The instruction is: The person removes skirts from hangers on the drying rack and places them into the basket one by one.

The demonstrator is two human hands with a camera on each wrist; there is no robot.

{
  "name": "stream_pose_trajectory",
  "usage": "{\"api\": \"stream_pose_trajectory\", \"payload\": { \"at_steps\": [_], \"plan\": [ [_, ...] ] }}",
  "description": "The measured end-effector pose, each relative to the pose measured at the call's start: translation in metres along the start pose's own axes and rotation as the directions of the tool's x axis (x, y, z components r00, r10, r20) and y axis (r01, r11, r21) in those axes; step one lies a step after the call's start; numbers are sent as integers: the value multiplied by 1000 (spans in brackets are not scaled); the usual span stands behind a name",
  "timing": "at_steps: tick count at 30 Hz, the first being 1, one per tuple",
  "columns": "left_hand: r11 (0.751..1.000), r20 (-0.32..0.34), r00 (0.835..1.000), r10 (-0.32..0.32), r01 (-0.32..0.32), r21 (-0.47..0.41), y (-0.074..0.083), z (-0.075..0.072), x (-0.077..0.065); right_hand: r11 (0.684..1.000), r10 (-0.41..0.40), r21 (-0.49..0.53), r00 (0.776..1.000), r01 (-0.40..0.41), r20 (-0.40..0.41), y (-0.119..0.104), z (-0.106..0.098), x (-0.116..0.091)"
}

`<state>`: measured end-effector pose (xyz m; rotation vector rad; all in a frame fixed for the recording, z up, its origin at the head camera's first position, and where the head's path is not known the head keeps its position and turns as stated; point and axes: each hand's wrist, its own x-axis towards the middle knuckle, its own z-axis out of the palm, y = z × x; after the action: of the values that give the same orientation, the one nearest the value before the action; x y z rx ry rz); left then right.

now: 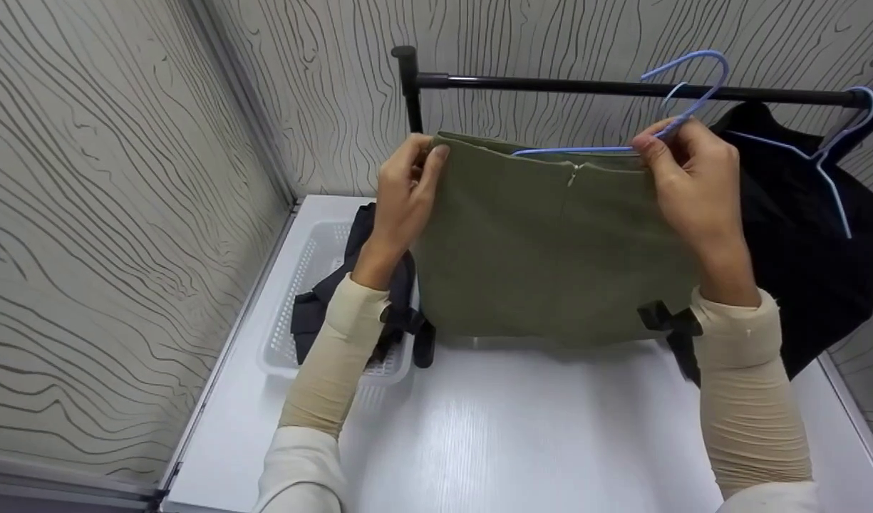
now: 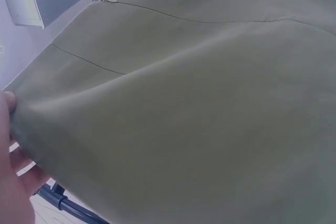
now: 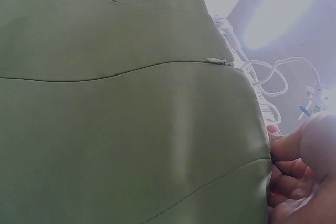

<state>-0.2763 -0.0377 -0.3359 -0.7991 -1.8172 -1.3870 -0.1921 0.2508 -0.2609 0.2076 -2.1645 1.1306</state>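
Note:
An olive-green skirt hangs upright between both hands, its waistband uppermost and a small zipper pull near the middle of it. My left hand pinches the waistband's left corner between thumb and fingers. At the other end, my right hand grips the waistband together with a blue hanger. The hanger's bar runs partly inside the waist opening, and its hook rises above the right hand, in front of the rail. In the right wrist view, the skirt is stretched fairly flat, with the zipper pull at its edge.
A black clothes rail crosses behind the skirt. On its right side hangs a black garment on another blue hanger. Dark clothing lies in a white basket at left on the white table.

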Motion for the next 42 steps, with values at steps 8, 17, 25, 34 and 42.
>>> {"api": "stream_pose_trajectory", "payload": {
  "at_steps": [8,17,25,34,42],
  "plan": [
    [1000,-8,1000,15,-15,5,2,-7,5,1000,21,19,1000,-21,-10,4,0,1],
    [1000,-16,1000,21,-21,10,1,-15,9,998,44,44,999,-43,-22,14,-1,5],
    [999,-27,999,43,-43,-12,1,-18,15,990,66,121,998,-65,-5,24,0,9],
    [995,-37,995,94,-93,18,8,-19,21,981,57,184,998,-60,17,16,0,7],
    [995,-37,994,102,-101,15,12,-17,22,974,25,225,998,-37,57,15,2,6]
  ]
}}
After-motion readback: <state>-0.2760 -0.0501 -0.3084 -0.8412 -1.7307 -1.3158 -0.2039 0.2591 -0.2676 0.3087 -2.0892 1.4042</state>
